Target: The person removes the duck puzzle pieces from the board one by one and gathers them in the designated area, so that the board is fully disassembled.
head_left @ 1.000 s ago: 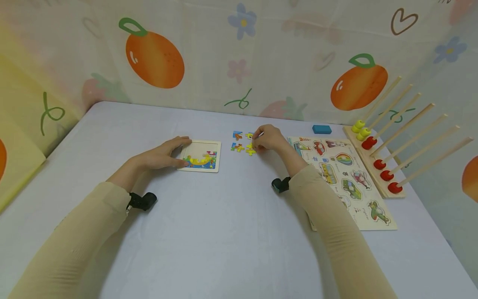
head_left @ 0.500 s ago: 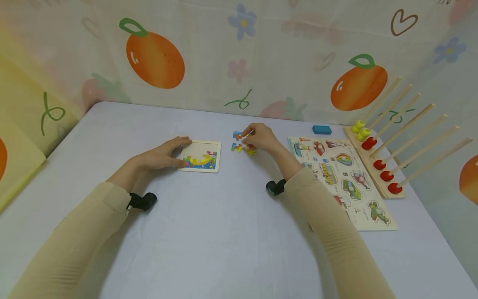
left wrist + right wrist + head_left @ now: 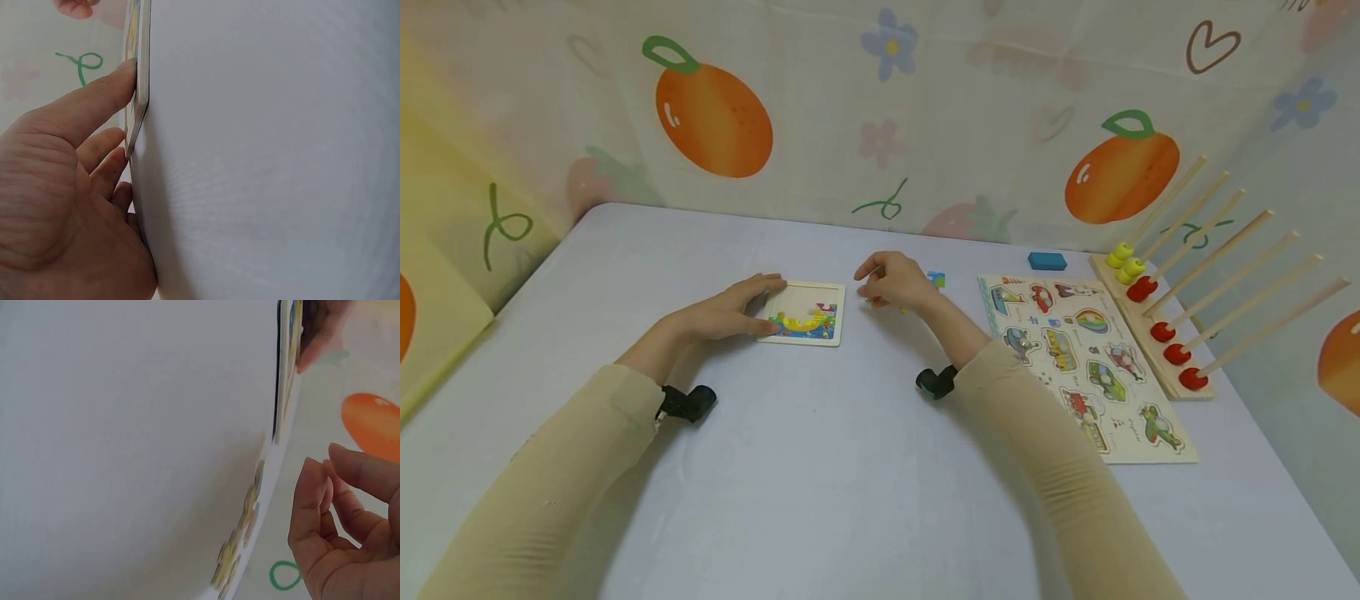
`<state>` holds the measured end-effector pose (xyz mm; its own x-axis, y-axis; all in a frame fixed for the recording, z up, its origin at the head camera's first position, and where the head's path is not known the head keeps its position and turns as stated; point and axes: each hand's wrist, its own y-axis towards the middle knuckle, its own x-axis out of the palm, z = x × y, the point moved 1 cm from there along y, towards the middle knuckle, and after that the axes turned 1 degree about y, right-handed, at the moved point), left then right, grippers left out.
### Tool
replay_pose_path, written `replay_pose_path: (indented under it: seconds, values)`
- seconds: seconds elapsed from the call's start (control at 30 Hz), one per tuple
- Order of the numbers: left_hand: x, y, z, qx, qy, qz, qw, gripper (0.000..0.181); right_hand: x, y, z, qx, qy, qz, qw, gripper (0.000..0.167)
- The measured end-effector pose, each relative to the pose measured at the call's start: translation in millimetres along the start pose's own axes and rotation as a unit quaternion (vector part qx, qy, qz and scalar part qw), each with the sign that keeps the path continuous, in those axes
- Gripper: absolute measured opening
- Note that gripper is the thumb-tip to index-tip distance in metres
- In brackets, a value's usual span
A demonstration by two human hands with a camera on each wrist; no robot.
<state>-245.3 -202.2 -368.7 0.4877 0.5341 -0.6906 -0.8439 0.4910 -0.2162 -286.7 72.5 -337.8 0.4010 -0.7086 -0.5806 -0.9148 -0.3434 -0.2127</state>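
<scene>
My left hand point(image 3: 722, 310) grips the left side of a small wooden puzzle tray point(image 3: 838, 313); in the left wrist view the thumb of my left hand point(image 3: 75, 187) presses on the tray edge point(image 3: 144, 81). Colourful pieces fill the tray's lower part. My right hand point(image 3: 898, 279), fingers loosely curled, hovers right of the tray over loose puzzle pieces, partly covering them. In the right wrist view my right hand point(image 3: 347, 525) shows nothing between thumb and fingertips, and the loose pieces point(image 3: 228, 553) lie on the table. One blue-green piece point(image 3: 936, 279) shows behind the right wrist.
To the right lies a large picture puzzle board point(image 3: 1127, 446) with vehicle shapes. Beyond it stands a wooden base point(image 3: 1161, 367) with upright rods and red and yellow beads. A blue block point(image 3: 1047, 261) lies near the back edge.
My right hand has moved left across the loose pieces, uncovering the blue-green piece behind it. My left hand has stayed on the tray.
</scene>
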Motion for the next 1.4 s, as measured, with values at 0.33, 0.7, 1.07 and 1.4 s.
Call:
replay_pose_path:
  seconds: [0.33, 0.7, 1.07, 1.4]
  values:
    - [-0.1, 0.6, 0.4, -0.002, 0.001, -0.001, 1.0000, 0.077, 20, 3.3, -10, -0.009, -0.009, -0.036, 0.9993, 0.027]
    - [-0.4, 1.4, 0.0, -0.005, 0.001, -0.004, 1.0000, 0.078, 34, 5.9, -16, -0.026, -0.035, -0.066, 0.9969, 0.034]
    - [0.0, 1.1, 0.3, -0.002, 0.001, 0.001, 1.0000, 0.077, 40, 6.3, -18, -0.039, -0.052, -0.087, 0.9941, 0.039]
    - [-0.4, 1.0, -1.4, 0.002, -0.002, 0.002, 1.0000, 0.077, 44, 8.8, -12, -0.036, -0.086, -0.089, 0.9917, 0.038]
